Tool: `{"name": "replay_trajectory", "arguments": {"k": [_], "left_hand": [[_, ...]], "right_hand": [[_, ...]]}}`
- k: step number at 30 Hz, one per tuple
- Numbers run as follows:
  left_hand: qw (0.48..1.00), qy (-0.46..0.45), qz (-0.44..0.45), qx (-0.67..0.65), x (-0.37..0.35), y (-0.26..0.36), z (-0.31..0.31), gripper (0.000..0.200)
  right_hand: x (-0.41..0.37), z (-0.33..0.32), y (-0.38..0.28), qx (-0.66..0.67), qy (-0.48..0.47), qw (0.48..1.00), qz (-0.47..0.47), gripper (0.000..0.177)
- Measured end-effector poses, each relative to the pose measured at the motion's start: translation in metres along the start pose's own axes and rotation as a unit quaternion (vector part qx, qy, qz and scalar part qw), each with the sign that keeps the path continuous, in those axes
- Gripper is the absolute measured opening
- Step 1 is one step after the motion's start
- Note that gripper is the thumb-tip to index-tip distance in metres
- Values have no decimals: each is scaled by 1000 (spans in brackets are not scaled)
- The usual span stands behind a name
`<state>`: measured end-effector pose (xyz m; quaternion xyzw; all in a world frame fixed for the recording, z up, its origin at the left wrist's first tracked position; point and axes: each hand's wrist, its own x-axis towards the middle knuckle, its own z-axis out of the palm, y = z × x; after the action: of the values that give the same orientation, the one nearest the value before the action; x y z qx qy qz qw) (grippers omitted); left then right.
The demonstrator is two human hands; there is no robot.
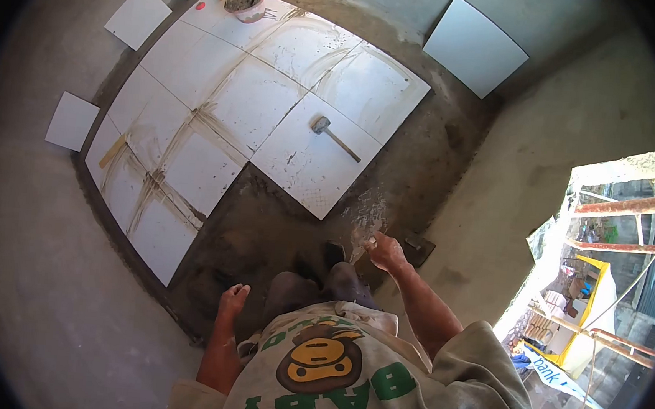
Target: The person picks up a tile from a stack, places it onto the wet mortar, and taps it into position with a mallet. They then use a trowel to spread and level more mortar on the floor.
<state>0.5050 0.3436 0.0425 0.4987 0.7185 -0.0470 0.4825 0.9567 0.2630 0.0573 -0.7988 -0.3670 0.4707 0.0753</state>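
My right hand [387, 253] is closed in front of my right knee, its fingers curled together; whitish liquid or powder [367, 219] shows just beyond it, and what it holds is too small to make out. My left hand [235, 299] hangs beside my left thigh with the fingers curled in, and nothing shows in it. Beyond my knees, a mallet [339, 139] lies on a white floor tile [314, 173]. Dark wet mortar [241, 228] covers the floor between the tiles and my feet.
A bucket of mortar [245, 0] stands on the far tiles. Loose tiles lean on the walls, one at the upper right [476, 47]. A flat dark tool [418, 250] lies right of my right hand. A window opening [607, 265] shows scaffolding outside.
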Motion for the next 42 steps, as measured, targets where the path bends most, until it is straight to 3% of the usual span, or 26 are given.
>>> {"name": "replay_trajectory", "arguments": {"k": [8, 10, 12, 16, 18, 21, 27, 28, 32, 34, 37, 40, 42], "left_hand": [[998, 0, -30, 55, -75, -1, -35, 42], [995, 8, -51, 83, -109, -11, -40, 38], [982, -96, -133, 89, -139, -20, -41, 35], [978, -136, -143, 71, -176, -42, -31, 33], [980, -163, -86, 81, -189, -34, -28, 33], [982, -123, -42, 138, -198, -49, -25, 34], [980, -170, -42, 99, -225, -69, -53, 35], [981, -167, -46, 89, -227, -78, -55, 35], [980, -188, -12, 58, -238, -104, -76, 35], [978, -203, -16, 49, -244, -111, -92, 35], [959, -280, -23, 25, -246, -136, -106, 36], [952, -301, 9, -52, -246, -169, -105, 40], [964, -253, 78, 28, -249, -184, -106, 44]], "right_hand": [[-2, -15, 26, -13, 40, 999, 33, 41], [10, -1, 51, -3, 96, 995, 20, 36], [13, -3, 53, 6, 98, 995, 1, 36], [23, 1, 31, -28, 83, 995, -47, 37], [30, 3, 14, -51, 83, 993, -62, 34], [33, 4, -25, -48, 70, 993, -77, 34], [29, 17, -79, -80, 68, 988, -117, 35], [30, 25, -75, -78, 92, 980, -157, 33], [24, 51, -65, -90, 73, 980, -162, 30], [10, 65, -67, -27, 15, 996, -86, 34], [-9, 92, -68, -62, 19, 990, -124, 29], [-29, 111, -82, -117, 15, 984, -136, 29], [-41, 120, -97, -130, 12, 983, -128, 29]]}}
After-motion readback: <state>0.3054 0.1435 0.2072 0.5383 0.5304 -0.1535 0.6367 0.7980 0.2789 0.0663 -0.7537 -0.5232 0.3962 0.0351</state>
